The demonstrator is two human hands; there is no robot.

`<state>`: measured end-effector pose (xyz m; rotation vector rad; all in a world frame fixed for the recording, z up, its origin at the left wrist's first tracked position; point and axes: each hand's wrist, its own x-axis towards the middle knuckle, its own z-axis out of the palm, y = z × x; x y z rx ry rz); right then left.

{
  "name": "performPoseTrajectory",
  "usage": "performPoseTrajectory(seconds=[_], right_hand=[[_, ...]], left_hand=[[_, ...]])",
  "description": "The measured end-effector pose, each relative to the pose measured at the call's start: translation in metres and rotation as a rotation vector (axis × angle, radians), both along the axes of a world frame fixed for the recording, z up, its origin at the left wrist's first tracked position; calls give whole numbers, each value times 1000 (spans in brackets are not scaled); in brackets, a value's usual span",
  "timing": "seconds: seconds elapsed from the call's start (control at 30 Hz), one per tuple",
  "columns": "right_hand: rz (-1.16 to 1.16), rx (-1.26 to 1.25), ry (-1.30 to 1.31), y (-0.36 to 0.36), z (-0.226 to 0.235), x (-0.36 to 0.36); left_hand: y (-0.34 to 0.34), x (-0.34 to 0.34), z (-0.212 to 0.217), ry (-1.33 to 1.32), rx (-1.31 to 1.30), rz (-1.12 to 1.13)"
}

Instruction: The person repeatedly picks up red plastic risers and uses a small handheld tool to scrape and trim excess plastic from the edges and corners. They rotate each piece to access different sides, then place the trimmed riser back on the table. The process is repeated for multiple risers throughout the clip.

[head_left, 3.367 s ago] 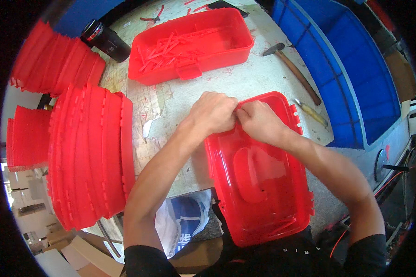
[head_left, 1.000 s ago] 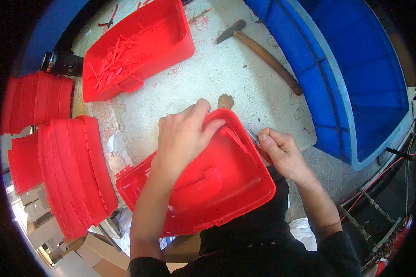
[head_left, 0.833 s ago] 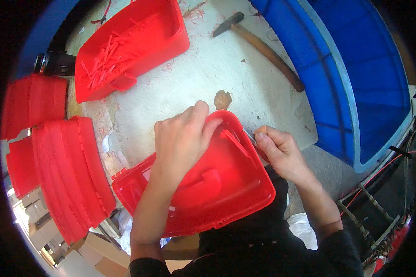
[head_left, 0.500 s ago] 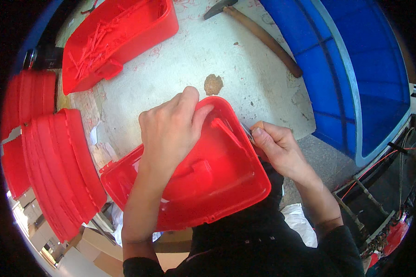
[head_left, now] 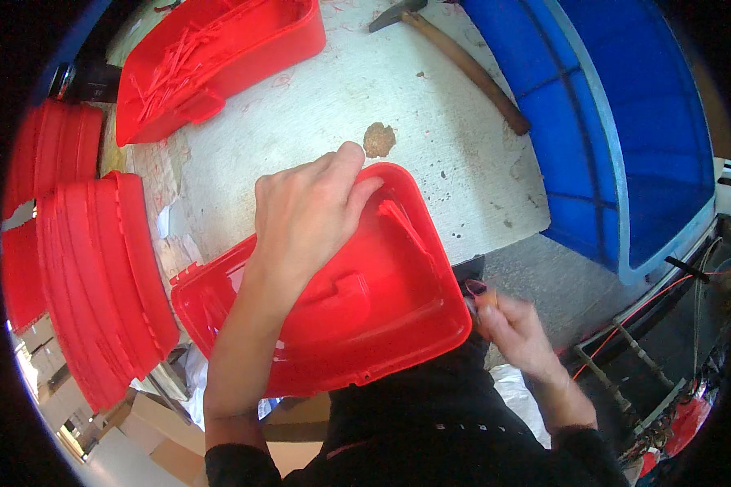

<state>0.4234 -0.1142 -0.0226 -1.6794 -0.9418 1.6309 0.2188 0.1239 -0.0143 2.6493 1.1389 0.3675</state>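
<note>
Gripping the lid [head_left: 341,300], the left hand [head_left: 300,219] is bent over its far left side, thumb laid inside the rim, fingertips hidden behind the wall. The right hand [head_left: 518,334] is curled nearly closed, thumb and forefinger pinching a small tool [head_left: 477,289] too blurred to name; it sits just beside the lid's right side.

Between the hands, the lid faces hollow side up, its near edge over the person's dark clothing. A narrow strip [head_left: 404,221] runs along its inner wall, just right of the left thumb; whether it is loose or joined cannot be told.

Beyond both hands, the table [head_left: 455,174] has a wide bare stretch, bounded on the right by the blue crate [head_left: 597,146] and farther off by the hammer [head_left: 471,65]. The box [head_left: 260,61], with red pieces in it, stands past the left hand, farther out and to the left. Left of that hand, well apart from it, the red stack [head_left: 110,284] closes off the side. Right of the right hand, a metal frame [head_left: 617,373] stands near, below the crate.
</note>
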Motion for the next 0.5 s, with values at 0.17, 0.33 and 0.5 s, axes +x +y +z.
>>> performPoseTrajectory(seconds=[0.17,0.33,0.5], right_hand=[[43,-166,-157,-20,26,11],[94,352,-804,50,45,-8],[289,332,-1116,105,60,-37]], left_hand=[[2,-4,0,-32,0,-6],[2,-6,-1,1,-4,-2],[3,-9,-7,-57,-15,23]])
